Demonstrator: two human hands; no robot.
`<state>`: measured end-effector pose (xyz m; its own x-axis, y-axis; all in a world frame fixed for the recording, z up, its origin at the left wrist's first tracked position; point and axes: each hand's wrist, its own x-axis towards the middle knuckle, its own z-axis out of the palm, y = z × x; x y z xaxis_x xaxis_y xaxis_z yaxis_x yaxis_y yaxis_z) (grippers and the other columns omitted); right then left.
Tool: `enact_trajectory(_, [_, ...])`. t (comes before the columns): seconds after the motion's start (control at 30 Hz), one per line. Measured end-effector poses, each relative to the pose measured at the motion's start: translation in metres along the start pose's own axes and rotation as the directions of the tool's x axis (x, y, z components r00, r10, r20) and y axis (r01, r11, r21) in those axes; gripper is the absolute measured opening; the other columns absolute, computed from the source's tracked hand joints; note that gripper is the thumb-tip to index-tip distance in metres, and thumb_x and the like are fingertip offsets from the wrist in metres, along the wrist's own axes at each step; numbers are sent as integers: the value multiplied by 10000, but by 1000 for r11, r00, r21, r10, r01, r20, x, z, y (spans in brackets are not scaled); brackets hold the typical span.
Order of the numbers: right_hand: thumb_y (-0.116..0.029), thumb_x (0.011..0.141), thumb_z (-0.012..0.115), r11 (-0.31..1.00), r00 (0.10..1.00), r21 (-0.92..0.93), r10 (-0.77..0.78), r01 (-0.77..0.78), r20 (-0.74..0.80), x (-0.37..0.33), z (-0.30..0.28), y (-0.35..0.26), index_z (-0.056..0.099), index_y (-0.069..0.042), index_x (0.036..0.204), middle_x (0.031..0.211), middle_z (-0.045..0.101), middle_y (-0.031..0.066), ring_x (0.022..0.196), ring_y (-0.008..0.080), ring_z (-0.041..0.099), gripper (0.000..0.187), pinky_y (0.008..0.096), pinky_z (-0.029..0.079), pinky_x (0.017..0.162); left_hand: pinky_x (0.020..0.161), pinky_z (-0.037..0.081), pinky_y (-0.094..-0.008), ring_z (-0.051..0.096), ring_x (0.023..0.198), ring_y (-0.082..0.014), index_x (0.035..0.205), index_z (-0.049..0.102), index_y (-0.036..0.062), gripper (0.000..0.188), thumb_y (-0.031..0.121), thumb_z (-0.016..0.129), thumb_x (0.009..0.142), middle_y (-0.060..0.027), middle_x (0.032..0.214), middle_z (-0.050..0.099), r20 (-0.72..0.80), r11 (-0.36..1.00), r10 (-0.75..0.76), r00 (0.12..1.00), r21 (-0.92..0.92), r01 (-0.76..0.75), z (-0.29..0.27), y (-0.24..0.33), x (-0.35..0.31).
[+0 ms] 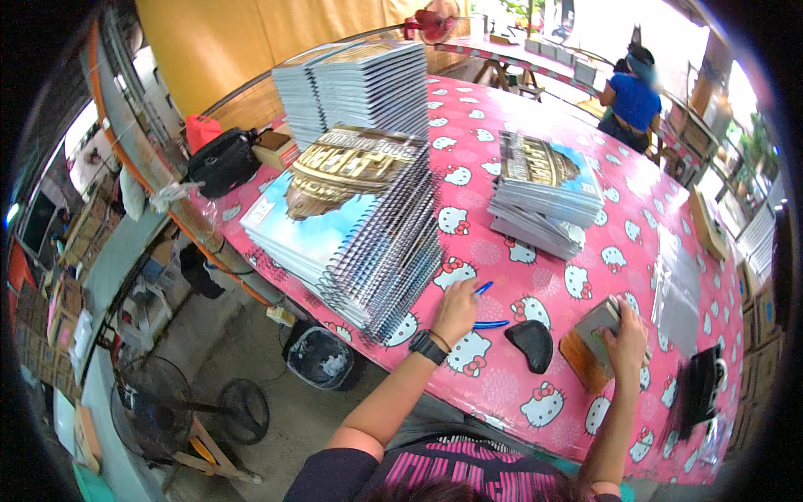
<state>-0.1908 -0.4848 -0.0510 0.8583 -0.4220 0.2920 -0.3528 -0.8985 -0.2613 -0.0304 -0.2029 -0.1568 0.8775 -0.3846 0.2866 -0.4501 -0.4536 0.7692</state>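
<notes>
At the near table edge, my left hand (457,311) closes over a pair of blue-handled pliers (492,324); the two handles stick out to its right and the jaws are hidden. My right hand (627,341) grips a small grey stack (599,320) by its right side; I cannot make out its kind. Under that stack shows an orange-brown block (583,363). Between my hands lies a rounded black object (531,345). Beyond my left hand rises a tall pile of spiral-bound books (351,217), coil edges facing right.
Behind it stands another book pile (360,88); a smaller one (544,188) sits right of centre. Clear plastic sheets (676,289) and a black device (703,385) lie at right. A bin (320,356) and fan (155,410) stand below left. A person (633,100) sits far off.
</notes>
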Motion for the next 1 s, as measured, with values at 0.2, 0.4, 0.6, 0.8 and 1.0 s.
enact_trajectory(0.2, [-74, 670, 738, 821, 996, 567, -9, 61, -94, -17, -37, 33, 559, -42, 1164, 954, 620, 143, 928, 316, 597, 526, 391, 463, 833, 996, 324, -508, 356, 1281, -341, 1311, 462, 137, 607, 243, 684, 756, -139, 1401, 377, 151, 898, 407, 901, 115, -425, 8, 61, -31])
enact_trajectory(0.4, [-162, 633, 767, 848, 864, 477, -405, 232, 300, -46, -86, -66, 619, -57, 1096, 854, 610, 110, 817, 291, 582, 498, 381, 457, 751, 983, 328, -517, 398, 1263, -287, 1306, 472, 262, 469, 238, 546, 844, -46, 1385, 426, 298, 743, 439, 848, 410, -529, 61, 37, -31])
enact_trajectory(0.6, [-205, 740, 672, 656, 614, 425, -748, 624, 251, -39, -20, -113, 561, -110, 1172, 999, 614, 71, 971, 277, 547, 456, 409, 440, 836, 913, 402, -447, 507, 1073, -303, 1197, 589, 202, 423, 125, 568, 782, -78, 1237, 522, 222, 873, 430, 875, 144, -466, 34, 6, 35])
enact_trajectory(0.8, [-241, 757, 687, 631, 619, 433, -762, 644, 189, -18, 7, -131, 565, -107, 1188, 1058, 619, 89, 1002, 290, 554, 468, 415, 448, 850, 987, 375, -439, 475, 1159, -352, 1186, 606, 148, 502, 9, 545, 708, -162, 1258, 524, 152, 859, 468, 870, 151, -489, 18, 3, 42])
enact_trajectory(1.0, [-273, 830, 675, 610, 976, 776, -213, 161, -35, 89, 24, -54, 631, -48, 1094, 964, 663, 78, 925, 187, 607, 350, 324, 471, 799, 1017, 359, -389, 472, 1180, -322, 1171, 588, 38, 407, 67, 593, 765, -186, 1200, 549, -61, 928, 67, 996, -364, -84, -18, 7, 53])
